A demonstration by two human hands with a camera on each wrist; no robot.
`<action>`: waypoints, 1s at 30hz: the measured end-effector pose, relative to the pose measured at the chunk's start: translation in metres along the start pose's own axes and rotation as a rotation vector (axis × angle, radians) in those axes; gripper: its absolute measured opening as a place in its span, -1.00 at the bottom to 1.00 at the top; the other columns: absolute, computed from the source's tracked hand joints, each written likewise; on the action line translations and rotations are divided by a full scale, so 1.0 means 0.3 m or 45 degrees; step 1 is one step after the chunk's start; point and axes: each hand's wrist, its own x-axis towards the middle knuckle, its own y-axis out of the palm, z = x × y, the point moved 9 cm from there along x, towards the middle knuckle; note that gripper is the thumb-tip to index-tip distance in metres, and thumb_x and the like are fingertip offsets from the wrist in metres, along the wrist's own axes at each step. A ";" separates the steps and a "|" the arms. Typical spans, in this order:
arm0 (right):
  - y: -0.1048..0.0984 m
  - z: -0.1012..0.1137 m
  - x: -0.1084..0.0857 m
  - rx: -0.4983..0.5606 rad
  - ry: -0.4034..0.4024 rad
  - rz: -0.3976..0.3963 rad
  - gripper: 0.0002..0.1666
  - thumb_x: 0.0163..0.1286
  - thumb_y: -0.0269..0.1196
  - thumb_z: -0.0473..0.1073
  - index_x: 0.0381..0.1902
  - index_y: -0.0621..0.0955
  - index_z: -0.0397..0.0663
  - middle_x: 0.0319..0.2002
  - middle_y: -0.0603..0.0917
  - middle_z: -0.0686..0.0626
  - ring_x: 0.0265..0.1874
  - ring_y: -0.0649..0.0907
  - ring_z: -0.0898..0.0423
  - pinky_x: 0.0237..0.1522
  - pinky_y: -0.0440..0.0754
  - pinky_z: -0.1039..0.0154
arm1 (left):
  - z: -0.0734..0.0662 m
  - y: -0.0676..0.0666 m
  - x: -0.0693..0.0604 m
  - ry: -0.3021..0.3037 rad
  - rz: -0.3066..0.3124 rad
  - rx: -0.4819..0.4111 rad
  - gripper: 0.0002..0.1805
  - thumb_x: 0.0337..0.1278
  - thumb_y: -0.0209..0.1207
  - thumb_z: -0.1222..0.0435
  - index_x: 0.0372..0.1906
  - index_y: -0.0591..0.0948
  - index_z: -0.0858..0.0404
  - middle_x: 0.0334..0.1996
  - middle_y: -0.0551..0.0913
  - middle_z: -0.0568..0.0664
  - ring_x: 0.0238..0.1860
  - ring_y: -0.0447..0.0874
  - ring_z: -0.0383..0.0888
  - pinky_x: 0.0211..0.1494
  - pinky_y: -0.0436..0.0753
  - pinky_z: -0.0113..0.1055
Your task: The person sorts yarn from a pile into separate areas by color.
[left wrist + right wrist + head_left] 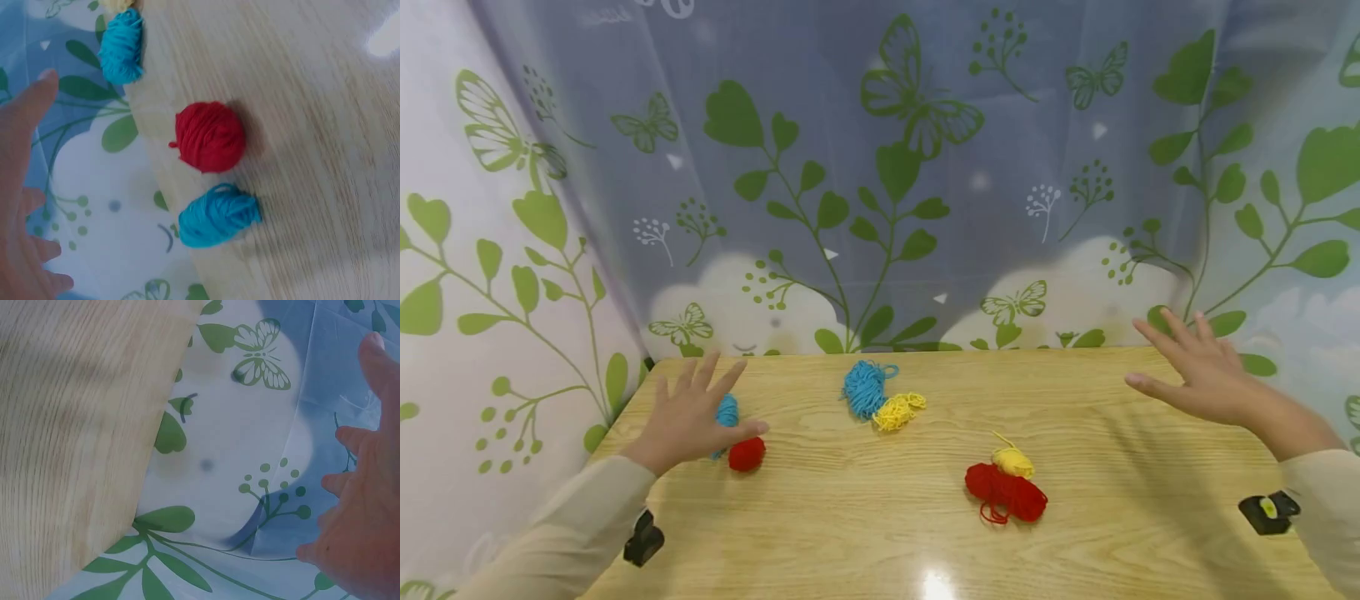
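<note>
1. Your left hand is open, fingers spread, with nothing in its grasp. Your right hand is likewise open and bare, well apart from any yarn.

2. Nearest your left hand are a wound bundle of blue yarn, partly hidden behind it in the head view, and a round ball of red yarn. The left wrist view shows these two just beside each other, with your fingers clear of both.

3. Farther in, near the back edge of the pale wood-grain table, a thick bundle of blue yarn touches a loose, tangled bundle of yellow yarn.

4. Toward your right, closer to you, a small oval bundle of yellow yarn lies against a long skein of red yarn. A yellow end trails out, and a red loop hangs loose.

5. As for progress, all six pieces are down on the table, in three two-coloured pairs. Judging by this layout, no handling is under way; whether the pairs are final or await sorting, you cannot tell from here.
</note>
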 end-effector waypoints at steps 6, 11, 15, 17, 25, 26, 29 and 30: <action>0.036 0.021 0.003 0.016 -0.037 -0.007 -0.02 0.41 0.12 0.15 0.55 -0.14 0.05 0.47 -0.28 -0.42 0.34 -0.38 -0.53 0.06 -0.26 -0.64 | -0.049 0.026 0.023 0.031 -0.025 -0.016 0.07 -0.04 0.12 -0.39 0.50 0.13 0.10 0.46 -0.02 0.34 0.41 -0.09 0.44 0.24 -0.14 0.52; 0.083 0.050 0.000 0.080 -0.056 0.017 -0.02 0.39 0.15 0.15 0.55 -0.08 0.04 0.47 -0.23 -0.41 0.36 -0.36 -0.51 0.10 -0.24 -0.62 | -0.098 0.057 0.042 0.061 -0.057 -0.004 0.04 -0.05 0.16 -0.35 0.47 0.21 0.13 0.44 0.08 0.35 0.39 0.00 0.43 0.23 -0.01 0.50; 0.137 0.070 0.003 0.159 -0.080 0.051 -0.01 0.37 0.18 0.15 0.55 -0.07 0.10 0.47 -0.22 -0.41 0.37 -0.37 -0.48 0.14 -0.27 -0.58 | -0.139 0.091 0.060 0.095 -0.079 -0.011 0.02 -0.04 0.17 -0.33 0.46 0.24 0.13 0.42 0.12 0.34 0.39 0.02 0.43 0.22 0.07 0.49; 0.162 0.079 0.003 0.195 -0.092 0.064 -0.01 0.36 0.19 0.14 0.55 -0.06 0.11 0.47 -0.20 -0.42 0.37 -0.36 -0.49 0.15 -0.28 -0.58 | -0.166 0.110 0.069 0.116 -0.082 -0.027 0.01 -0.04 0.18 -0.33 0.46 0.24 0.13 0.42 0.13 0.34 0.39 0.03 0.43 0.22 0.10 0.48; 0.252 0.133 0.000 0.300 -0.119 0.118 -0.06 0.34 0.22 0.15 0.53 0.05 0.12 0.47 -0.13 -0.40 0.39 -0.27 -0.48 0.11 -0.18 -0.61 | -0.255 0.197 0.089 0.165 -0.070 -0.159 -0.01 -0.03 0.22 -0.28 0.45 0.26 0.17 0.42 0.16 0.32 0.39 0.04 0.42 0.23 0.13 0.46; 0.263 0.139 0.000 0.316 -0.121 0.123 -0.07 0.34 0.22 0.15 0.53 0.07 0.12 0.47 -0.12 -0.39 0.40 -0.27 -0.47 0.11 -0.17 -0.61 | -0.264 0.208 0.091 0.163 -0.066 -0.173 -0.01 -0.03 0.22 -0.27 0.45 0.27 0.17 0.42 0.16 0.31 0.40 0.04 0.41 0.23 0.13 0.46; 0.294 0.154 -0.002 0.354 -0.128 0.139 -0.08 0.34 0.22 0.14 0.52 0.09 0.11 0.47 -0.10 -0.38 0.40 -0.25 -0.47 0.09 -0.14 -0.62 | -0.296 0.243 0.105 0.161 -0.052 -0.225 -0.01 -0.04 0.25 -0.26 0.44 0.27 0.17 0.43 0.17 0.28 0.40 0.05 0.39 0.26 0.13 0.43; 0.305 0.156 -0.003 0.365 -0.123 0.146 -0.09 0.34 0.22 0.15 0.51 0.10 0.11 0.48 -0.10 -0.37 0.40 -0.25 -0.46 0.10 -0.13 -0.61 | -0.310 0.256 0.111 0.167 -0.049 -0.242 -0.02 -0.04 0.25 -0.25 0.44 0.28 0.17 0.43 0.18 0.27 0.41 0.05 0.38 0.26 0.13 0.42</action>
